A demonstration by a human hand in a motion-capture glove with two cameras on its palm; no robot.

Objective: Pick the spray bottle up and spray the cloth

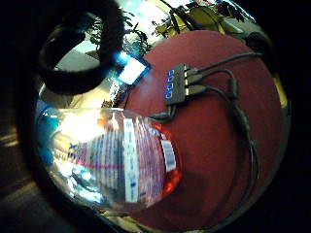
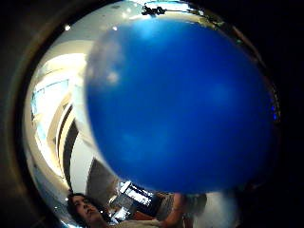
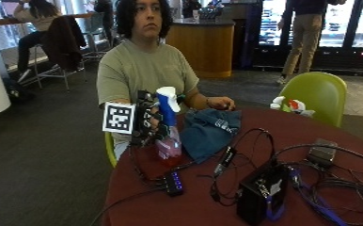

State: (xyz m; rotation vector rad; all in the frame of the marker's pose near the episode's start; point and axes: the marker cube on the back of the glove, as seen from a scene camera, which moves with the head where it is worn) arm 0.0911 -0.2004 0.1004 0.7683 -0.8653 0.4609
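A person seated at a round, dark red desk [image 3: 332, 132] holds a clear plastic spray bottle with a blue-and-white trigger head and a little red liquid in its base [image 3: 168, 127] upright, lifted just above the desk near its edge. The black-gloved right hand [image 3: 149, 123] is wrapped around the bottle's neck, fingers curled about it just below the trigger head. Just beside the bottle, towards the middle of the desk, lies a crumpled dark blue cloth [image 3: 208, 129], and the person's bare left hand [image 3: 222, 103] rests on its far edge. The bottle's nozzle points toward the cloth side. In the little finger side palm view the bottle's labelled body [image 1: 114, 160] sits close against the palm, above the red desk surface, with a small black hub showing a row of blue lights [image 1: 178, 83] and its cables lying further off.
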